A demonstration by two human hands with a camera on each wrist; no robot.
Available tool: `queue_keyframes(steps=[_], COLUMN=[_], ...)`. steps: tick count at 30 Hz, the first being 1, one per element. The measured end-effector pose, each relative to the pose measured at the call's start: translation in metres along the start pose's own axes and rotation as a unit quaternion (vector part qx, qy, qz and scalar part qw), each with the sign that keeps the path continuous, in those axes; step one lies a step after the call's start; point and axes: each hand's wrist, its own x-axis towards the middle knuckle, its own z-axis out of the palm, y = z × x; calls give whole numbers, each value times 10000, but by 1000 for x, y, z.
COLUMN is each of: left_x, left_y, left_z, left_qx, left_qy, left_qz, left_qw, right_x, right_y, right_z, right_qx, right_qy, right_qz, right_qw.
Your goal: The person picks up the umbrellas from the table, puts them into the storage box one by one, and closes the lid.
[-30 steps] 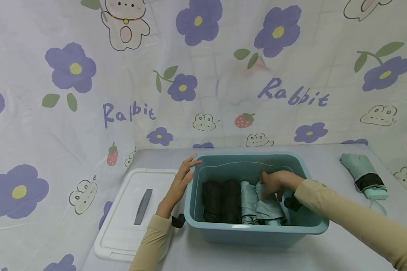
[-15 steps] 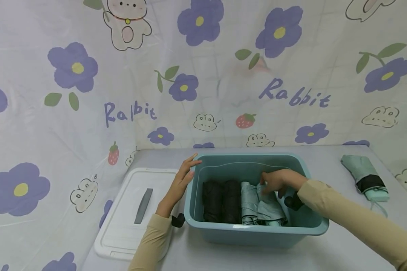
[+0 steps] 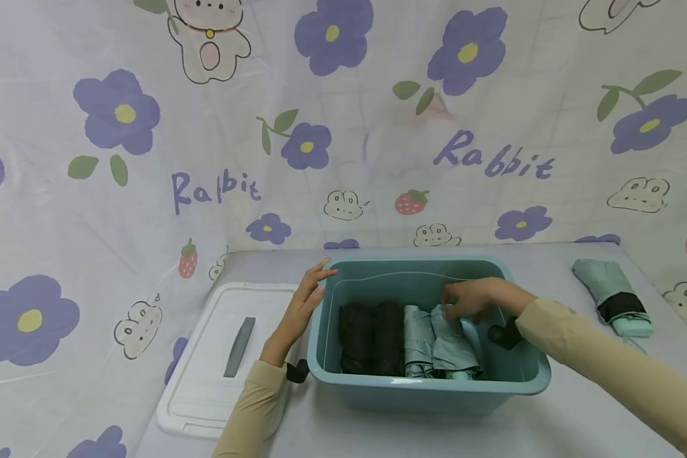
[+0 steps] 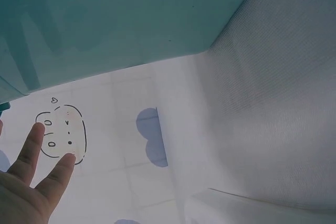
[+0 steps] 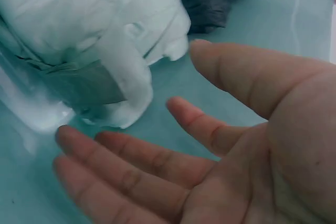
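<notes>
A teal storage bin (image 3: 366, 381) holds two black rolled bundles (image 3: 356, 340) on its left and two pale green folded umbrellas (image 3: 453, 348) beside them. My right hand (image 3: 474, 298) is inside the bin, over the far end of the rightmost umbrella. In the right wrist view its fingers (image 5: 157, 161) are spread and loosely bent, with nothing between them, apart from the pale fabric (image 5: 84, 14). My left hand (image 3: 302, 304) rests along the bin's left rim with fingers extended; the left wrist view catches part of this hand (image 4: 31, 192) beside the bin wall (image 4: 131, 19).
To the left a white lid (image 3: 197, 388) with a grey handle (image 3: 240, 347) lies on the table. Another pale green folded umbrella (image 3: 612, 292), with a black band, lies on the right. A printed cloth (image 3: 355, 165) hangs behind the table.
My right hand has drawn back slightly to the right from the rightmost umbrella and its fingers have loosened. The left hand stays on the rim.
</notes>
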Motion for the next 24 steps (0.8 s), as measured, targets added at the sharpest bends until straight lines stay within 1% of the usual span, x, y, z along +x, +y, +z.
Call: queue_keyframes(steps=[3,9,12,17,24], left_x=[0,0,0,0,0], left_y=[0,0,0,1,1], left_z=[0,0,0,0,1], left_qx=[-23,-24,-7,-3,-13], left_qy=[0,-8,-11,-9,6], left_qz=[-9,6,5,-8,15], left_qw=[10000,10000,10000,10000,10000], right_x=[-4,-14,-18,-23,-34], right_y=[-1,-2,-2,-1,1], right_z=[-4,-9,-10,-11,-14], right_qx=[-96,-83,-12,8,75], right_qy=[-16,43,123,329,730], right_qz=[-117,-303,-554,-992,-1202], right_qw=[9999,9995,9984,9945,9900])
